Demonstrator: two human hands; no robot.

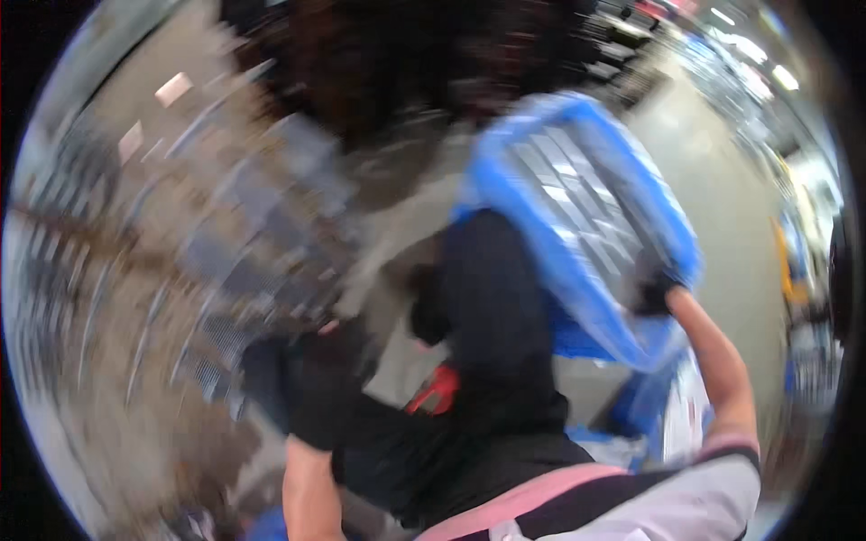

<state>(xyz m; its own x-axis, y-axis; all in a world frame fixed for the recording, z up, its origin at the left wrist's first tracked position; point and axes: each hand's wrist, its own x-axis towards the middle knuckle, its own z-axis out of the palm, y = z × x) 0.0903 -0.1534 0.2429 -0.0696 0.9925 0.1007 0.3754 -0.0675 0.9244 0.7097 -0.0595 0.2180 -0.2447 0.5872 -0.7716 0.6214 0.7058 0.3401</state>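
Observation:
My right hand [657,290], in a dark glove, reaches over the near right rim of a blue bin [510,189], which looks lined with blue plastic. Inside the bin lie several long grey, shiny pieces [564,185] in rows. Motion blur hides the fingers of this hand. My left hand [316,383], also in a dark glove, is beside the near end of a blurred stand of grey mesh-like panels and thin rods [262,216]. Its fingers are smeared, and I cannot make out whether it holds anything.
A red object [437,389] shows beside my dark-clothed leg [496,298]. White and blue packaging [631,424] sits below the bin. Grey floor [722,171] stretches along the right, with shelving and a yellow item [794,261] beyond. A dark mass [397,54] stands ahead.

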